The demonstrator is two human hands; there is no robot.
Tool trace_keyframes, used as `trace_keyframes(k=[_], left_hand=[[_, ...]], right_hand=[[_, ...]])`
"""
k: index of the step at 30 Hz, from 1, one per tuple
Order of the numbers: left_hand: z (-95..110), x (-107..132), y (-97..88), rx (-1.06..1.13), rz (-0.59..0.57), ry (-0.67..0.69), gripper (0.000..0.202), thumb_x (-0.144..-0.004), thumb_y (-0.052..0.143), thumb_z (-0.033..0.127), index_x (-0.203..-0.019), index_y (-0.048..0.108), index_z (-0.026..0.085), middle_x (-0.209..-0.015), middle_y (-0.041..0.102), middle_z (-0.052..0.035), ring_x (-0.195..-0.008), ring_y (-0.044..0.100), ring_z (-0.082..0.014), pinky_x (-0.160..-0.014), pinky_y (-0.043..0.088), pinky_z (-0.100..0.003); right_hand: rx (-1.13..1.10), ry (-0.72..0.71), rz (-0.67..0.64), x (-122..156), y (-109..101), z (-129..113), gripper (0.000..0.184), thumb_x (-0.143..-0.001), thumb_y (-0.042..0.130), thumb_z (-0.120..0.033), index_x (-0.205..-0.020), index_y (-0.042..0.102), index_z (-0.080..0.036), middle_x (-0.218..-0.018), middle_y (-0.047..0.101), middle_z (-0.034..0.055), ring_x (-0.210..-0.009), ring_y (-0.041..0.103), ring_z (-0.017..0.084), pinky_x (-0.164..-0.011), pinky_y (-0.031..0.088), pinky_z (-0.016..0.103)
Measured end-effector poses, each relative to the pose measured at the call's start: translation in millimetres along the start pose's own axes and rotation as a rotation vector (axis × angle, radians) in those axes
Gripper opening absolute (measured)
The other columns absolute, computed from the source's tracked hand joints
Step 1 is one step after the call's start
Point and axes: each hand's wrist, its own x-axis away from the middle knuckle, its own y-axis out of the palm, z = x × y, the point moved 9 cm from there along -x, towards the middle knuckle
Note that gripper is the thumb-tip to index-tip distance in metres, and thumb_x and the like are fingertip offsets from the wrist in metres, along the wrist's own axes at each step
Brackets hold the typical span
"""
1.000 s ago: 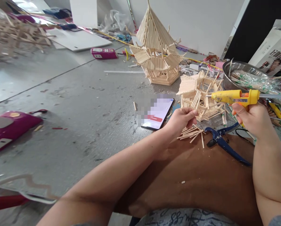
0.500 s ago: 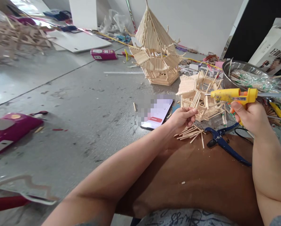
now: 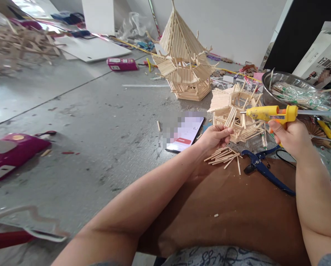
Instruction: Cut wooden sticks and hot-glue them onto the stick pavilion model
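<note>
The small stick house (image 3: 244, 130) sits between two and three o'clock. The left hand (image 3: 217, 136) pinches close by; I cannot tell if it holds a stick. The right hand (image 3: 291, 135) holds a yellow glue gun (image 3: 262, 112), tip toward nine. From the house, blue cutters (image 3: 256, 162) lie at five o'clock, a phone (image 3: 186, 135) at eight.

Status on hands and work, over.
Right hand: gripping yellow plastic glue gun. Left hand: pinched near pale open-topped wooden-stick model, contents unclear. Blue-handled cutter lying nearby.

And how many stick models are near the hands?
2: the tall pointed model behind, and the lower model just beyond the left hand, partly covered by it and the glue gun. Others could be hidden.
</note>
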Motion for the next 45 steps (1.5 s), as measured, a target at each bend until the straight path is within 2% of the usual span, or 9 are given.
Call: trace_keyframes(k=[3, 17, 26, 32, 45], left_hand=[[0.3, -1.3, -1.9, -0.009, 0.007, 0.003, 0.026, -0.061, 0.072, 0.030, -0.060, 0.052, 0.012, -0.036, 0.048, 0.0047, -0.028, 0.038, -0.0027, -0.029, 0.024, -0.013], [6.8, 1.9, 2.0, -0.060, 0.013, 0.091, 0.027, -0.066, 0.068, 0.032, -0.061, 0.050, 0.014, -0.038, 0.048, 0.0055, -0.030, 0.037, -0.0021, -0.031, 0.024, -0.015], [12.8, 6.0, -1.3, -0.197, 0.134, 0.199, 0.029, -0.069, 0.063, 0.040, -0.066, 0.055, 0.012, -0.039, 0.048, 0.0059, -0.030, 0.037, -0.0024, -0.032, 0.023, -0.016], [12.1, 6.7, -0.9, -0.192, 0.125, 0.210, 0.033, -0.066, 0.064, 0.045, -0.064, 0.054, 0.013, -0.038, 0.048, 0.0057, -0.029, 0.037, -0.0033, -0.032, 0.024, -0.017], [10.8, 6.7, -0.5, -0.144, 0.128, 0.193, 0.030, -0.066, 0.065, 0.040, -0.063, 0.052, 0.014, -0.039, 0.048, 0.0059, -0.031, 0.037, -0.0030, -0.033, 0.024, -0.017]], right_hand=[[0.005, 0.070, -0.027, 0.1, 4.5, 5.0, 0.041, -0.077, 0.042, -0.056, -0.067, 0.058, -0.020, -0.057, 0.055, 0.0034, -0.059, 0.056, 0.018, -0.053, 0.041, 0.030], [0.081, 0.002, -0.015, 0.1, 10.4, 0.8, 0.038, -0.079, 0.041, -0.054, -0.074, 0.058, -0.021, -0.057, 0.056, 0.0039, -0.058, 0.056, 0.020, -0.053, 0.040, 0.031], [0.132, -0.029, -0.017, 0.4, 12.7, -3.2, 0.040, -0.079, 0.040, -0.055, -0.074, 0.059, -0.020, -0.054, 0.054, 0.0036, -0.055, 0.054, 0.019, -0.051, 0.039, 0.031], [0.100, 0.023, -0.012, 0.1, 12.0, -0.1, 0.042, -0.078, 0.040, -0.057, -0.072, 0.058, -0.020, -0.054, 0.054, 0.0037, -0.055, 0.054, 0.019, -0.052, 0.040, 0.031], [0.133, -0.013, 0.030, -0.4, 15.7, -7.9, 0.042, -0.078, 0.038, -0.057, -0.063, 0.053, -0.021, -0.050, 0.051, 0.0031, -0.053, 0.051, 0.018, -0.054, 0.038, 0.031]])
